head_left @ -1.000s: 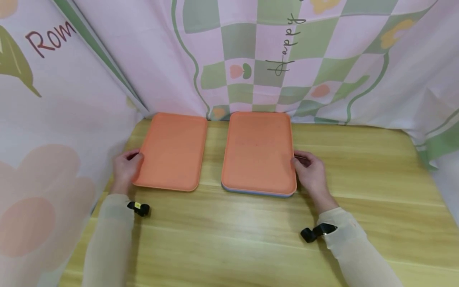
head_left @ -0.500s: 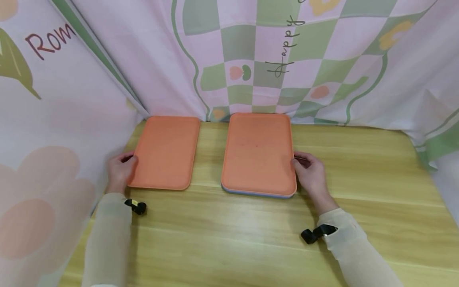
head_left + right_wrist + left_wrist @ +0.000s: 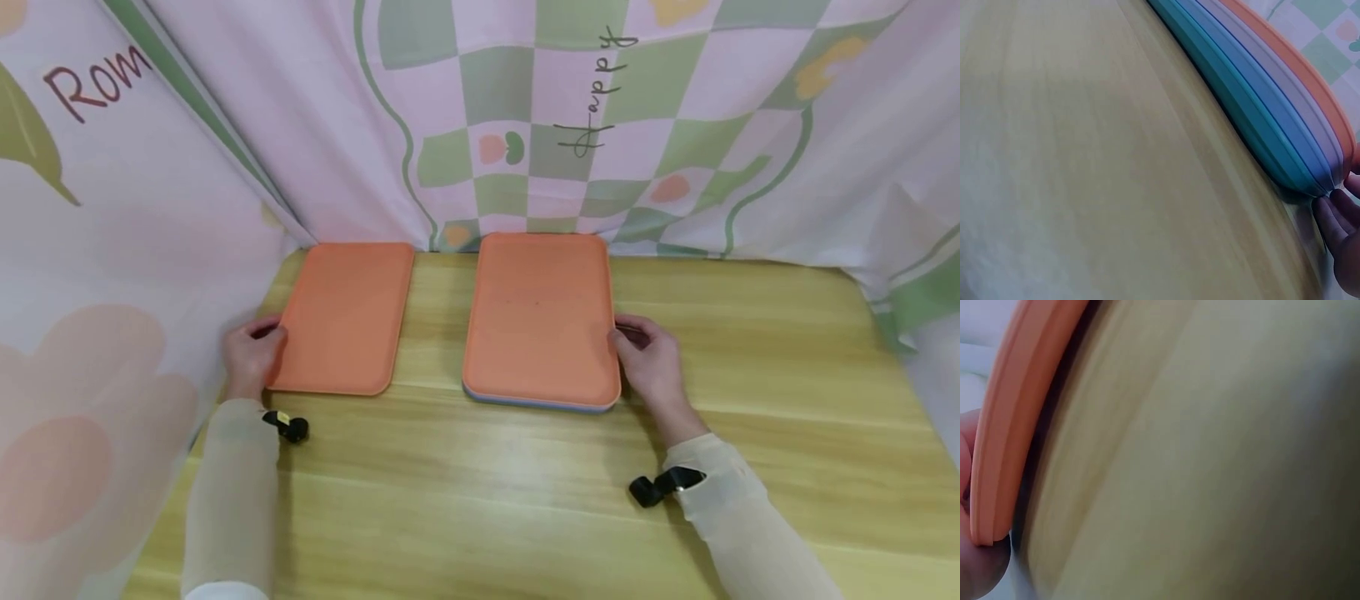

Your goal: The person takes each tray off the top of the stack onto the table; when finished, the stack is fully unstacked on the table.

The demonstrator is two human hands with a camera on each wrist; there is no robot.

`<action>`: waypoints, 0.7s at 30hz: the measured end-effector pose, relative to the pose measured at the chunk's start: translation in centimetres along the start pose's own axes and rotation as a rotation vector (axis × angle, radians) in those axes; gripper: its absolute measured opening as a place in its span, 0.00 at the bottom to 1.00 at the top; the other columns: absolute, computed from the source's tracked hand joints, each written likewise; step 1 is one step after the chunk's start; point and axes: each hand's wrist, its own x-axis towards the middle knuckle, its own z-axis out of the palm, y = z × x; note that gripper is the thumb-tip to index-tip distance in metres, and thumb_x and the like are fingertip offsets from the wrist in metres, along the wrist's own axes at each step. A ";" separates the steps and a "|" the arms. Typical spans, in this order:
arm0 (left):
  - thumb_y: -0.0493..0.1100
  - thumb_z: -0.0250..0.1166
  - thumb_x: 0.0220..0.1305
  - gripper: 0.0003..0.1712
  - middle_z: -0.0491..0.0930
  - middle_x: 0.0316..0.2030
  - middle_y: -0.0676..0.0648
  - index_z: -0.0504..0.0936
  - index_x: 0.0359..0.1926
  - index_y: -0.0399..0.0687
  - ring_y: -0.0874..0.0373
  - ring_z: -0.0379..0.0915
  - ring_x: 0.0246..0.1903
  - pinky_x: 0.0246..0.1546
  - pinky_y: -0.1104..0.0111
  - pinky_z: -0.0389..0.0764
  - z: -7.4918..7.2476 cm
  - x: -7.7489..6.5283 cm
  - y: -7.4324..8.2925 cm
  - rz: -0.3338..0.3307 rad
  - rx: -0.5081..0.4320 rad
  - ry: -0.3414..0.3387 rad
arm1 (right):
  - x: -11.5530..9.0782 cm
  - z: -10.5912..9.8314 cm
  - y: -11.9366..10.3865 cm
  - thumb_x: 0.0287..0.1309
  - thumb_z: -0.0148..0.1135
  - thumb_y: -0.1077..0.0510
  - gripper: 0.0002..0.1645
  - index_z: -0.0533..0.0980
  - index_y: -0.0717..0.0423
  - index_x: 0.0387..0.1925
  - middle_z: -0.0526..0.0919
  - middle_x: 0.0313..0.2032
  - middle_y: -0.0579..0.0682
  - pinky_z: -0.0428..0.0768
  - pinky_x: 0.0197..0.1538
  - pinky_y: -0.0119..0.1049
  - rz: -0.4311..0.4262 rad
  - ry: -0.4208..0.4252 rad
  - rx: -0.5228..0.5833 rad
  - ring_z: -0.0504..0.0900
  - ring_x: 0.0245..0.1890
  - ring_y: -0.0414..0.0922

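On the table (image 3: pixel 465 500), our stack of trays (image 3: pixel 542 333) sits to the right. One orange tray (image 3: pixel 339 321) has slid further left, so we seem to be setting it apart. Our right hand (image 3: pixel 649 358) pinches the stack's side; our left hand's (image 3: pixel 252 354) fingers pinch the lone tray's edge.

The left arm (image 3: pixel 236 500) and the right arm (image 3: pixel 750 517) reach forward, well apart. The left hand (image 3: pixel 251 354) pinches, thumb (image 3: pixel 276 337) on top. The right hand (image 3: pixel 651 358) pinches too, its fingers (image 3: pixel 639 322) bent.
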 end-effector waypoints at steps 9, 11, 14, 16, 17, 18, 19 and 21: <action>0.35 0.67 0.63 0.21 0.83 0.26 0.65 0.88 0.56 0.31 0.75 0.74 0.30 0.34 0.83 0.76 -0.2 0.0 0.0 0.037 -0.038 0.027 | 0.1 0.3 -0.4 0.76 0.63 0.55 0.25 0.81 0.64 0.66 0.86 0.61 0.67 0.79 0.46 0.14 0.003 -0.006 0.033 0.79 0.44 0.24; 0.35 0.67 0.63 0.21 0.83 0.26 0.66 0.88 0.56 0.31 0.75 0.74 0.30 0.34 0.83 0.76 -0.3 0.0 0.0 0.036 -0.038 0.026 | 0.1 0.3 -0.3 0.76 0.63 0.55 0.25 0.81 0.65 0.66 0.86 0.61 0.68 0.79 0.46 0.14 0.002 -0.011 0.039 0.79 0.43 0.23; 0.36 0.68 0.64 0.21 0.80 0.25 0.70 0.88 0.56 0.31 0.75 0.73 0.31 0.36 0.82 0.76 -0.5 -0.1 0.1 0.031 -0.050 0.034 | 0.1 0.3 -0.2 0.76 0.62 0.55 0.25 0.80 0.66 0.66 0.86 0.61 0.68 0.79 0.46 0.14 0.003 -0.015 0.046 0.78 0.42 0.22; 0.36 0.67 0.65 0.21 0.79 0.25 0.71 0.87 0.57 0.30 0.74 0.73 0.31 0.37 0.82 0.75 -0.6 -0.3 0.3 0.032 -0.066 0.052 | 0.1 0.2 -0.2 0.76 0.62 0.56 0.25 0.80 0.66 0.66 0.85 0.61 0.68 0.79 0.46 0.14 0.007 -0.017 0.049 0.78 0.42 0.22; 0.37 0.67 0.66 0.21 0.77 0.24 0.71 0.87 0.57 0.30 0.74 0.73 0.31 0.37 0.82 0.75 -0.6 -0.4 0.4 0.031 -0.067 0.060 | 0.1 0.2 -0.2 0.76 0.62 0.56 0.25 0.80 0.66 0.66 0.85 0.62 0.68 0.79 0.46 0.14 0.009 -0.018 0.050 0.78 0.42 0.22; 0.37 0.67 0.67 0.21 0.77 0.25 0.71 0.87 0.57 0.31 0.74 0.73 0.32 0.38 0.81 0.75 -0.6 -0.6 0.6 0.028 -0.072 0.070 | 0.1 0.2 -0.2 0.76 0.62 0.56 0.25 0.80 0.66 0.66 0.85 0.62 0.68 0.79 0.46 0.14 0.013 -0.018 0.053 0.78 0.42 0.22; 0.37 0.66 0.68 0.21 0.77 0.26 0.70 0.87 0.58 0.32 0.74 0.73 0.32 0.38 0.81 0.75 -0.6 -0.7 0.8 0.025 -0.072 0.075 | 0.1 0.1 -0.2 0.76 0.62 0.56 0.25 0.80 0.66 0.67 0.85 0.62 0.68 0.79 0.46 0.14 0.014 -0.018 0.052 0.78 0.42 0.22; 0.39 0.67 0.69 0.21 0.80 0.30 0.67 0.87 0.59 0.33 0.74 0.73 0.33 0.39 0.81 0.75 -0.3 -1.1 1.1 0.021 -0.067 0.075 | 0.1 0.0 -0.2 0.75 0.62 0.56 0.25 0.80 0.65 0.67 0.85 0.62 0.68 0.80 0.45 0.14 0.018 -0.017 0.056 0.79 0.42 0.22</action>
